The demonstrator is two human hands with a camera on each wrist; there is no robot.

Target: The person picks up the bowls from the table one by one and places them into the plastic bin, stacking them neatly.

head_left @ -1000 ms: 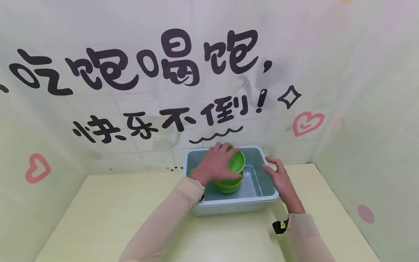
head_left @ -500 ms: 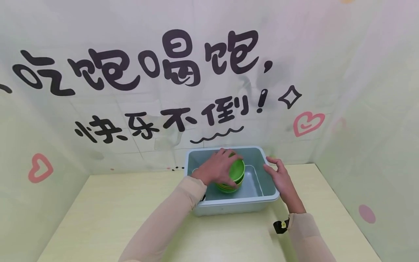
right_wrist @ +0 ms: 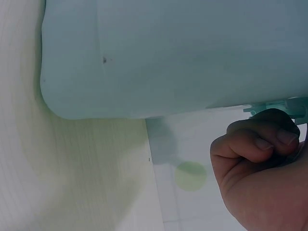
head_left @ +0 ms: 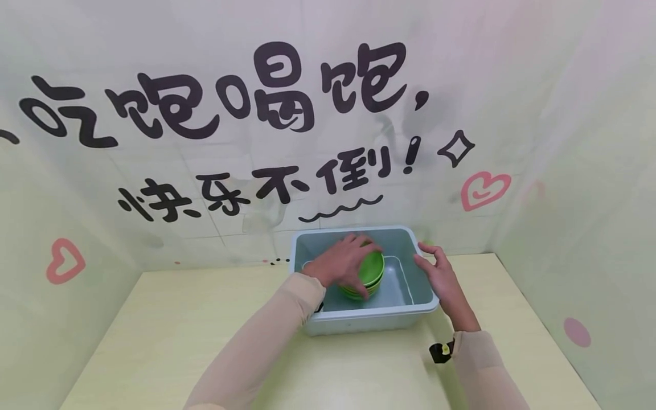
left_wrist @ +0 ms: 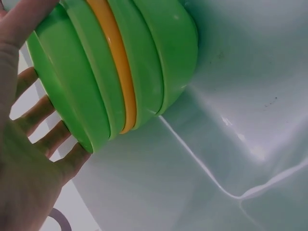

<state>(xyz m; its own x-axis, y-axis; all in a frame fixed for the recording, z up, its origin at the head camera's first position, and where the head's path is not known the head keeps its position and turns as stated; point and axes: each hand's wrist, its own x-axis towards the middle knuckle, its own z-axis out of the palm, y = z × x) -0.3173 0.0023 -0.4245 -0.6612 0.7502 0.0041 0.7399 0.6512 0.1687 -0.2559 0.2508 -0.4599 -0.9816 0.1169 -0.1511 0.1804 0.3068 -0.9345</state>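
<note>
My left hand (head_left: 342,263) reaches into a pale blue plastic basin (head_left: 371,312). Its thumb and spread fingers grip the rim of a green bowl (head_left: 372,270), tilted toward the right. This bowl tops a stack in the basin; in the left wrist view the nested bowls (left_wrist: 149,62) are green, with one orange bowl (left_wrist: 119,60) among them. Across from it, my right hand (head_left: 445,282) holds the basin's right rim. In the right wrist view, its fingers (right_wrist: 245,144) curl beside the basin's outer wall.
The basin stands on a light wooden table (head_left: 205,319), close to the back wall sheet (head_left: 246,228) printed with large black characters. Side sheets enclose the table left and right. A black wrist device (head_left: 439,353) sits at my right sleeve.
My left hand has moved down slightly with the top green bowl, which now sits closer on the stack. The right hand keeps its place on the rim.
</note>
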